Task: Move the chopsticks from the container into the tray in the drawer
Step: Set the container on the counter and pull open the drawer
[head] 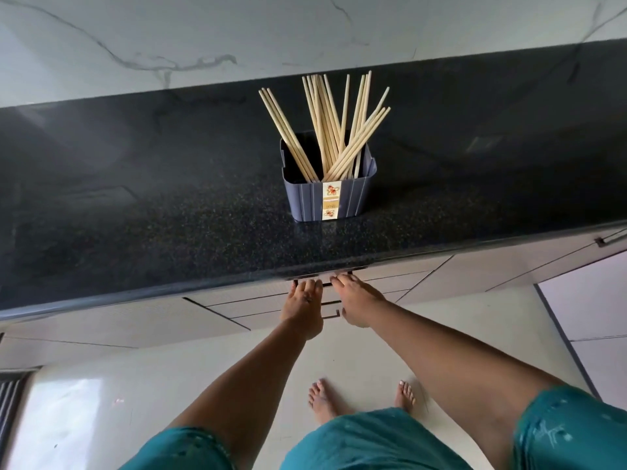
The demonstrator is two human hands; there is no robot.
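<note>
Nearest, below the hands, two bare feet [361,400] stand on the pale floor [339,354], with a teal garment [373,442] and teal sleeves at the bottom edge. Both forearms reach forward and up to the front of the drawer [271,301] just under the desk's edge. The left hand [302,307] lies back-up with its fingers [307,285] reaching over the thin dark handle [326,284] of the drawer; the fingertips go out of sight under the overhang, so whether they curl round the bar cannot be told. The right hand [356,300] sits just beside it, to the right, its fingers [341,279] likewise laid on the same handle, tips hidden at the desk's lip; its hold cannot be told either. The drawer front looks flush with the cabinet fronts around it, and a second, lower handle [330,313] shows between the two wrists. Beyond the hands, the dark speckled desk [152,215] stretches across the view. On it, straight ahead of the hands and a little to the right, stands the blue-grey square container [327,195] with a label strip on its near wall. The pale wooden chopsticks [334,130] stand in it, fanned out and leaning in several bunches, tips upward. Farthest off, behind the container, rises a white marbled wall [203,35] with grey veins.
</note>
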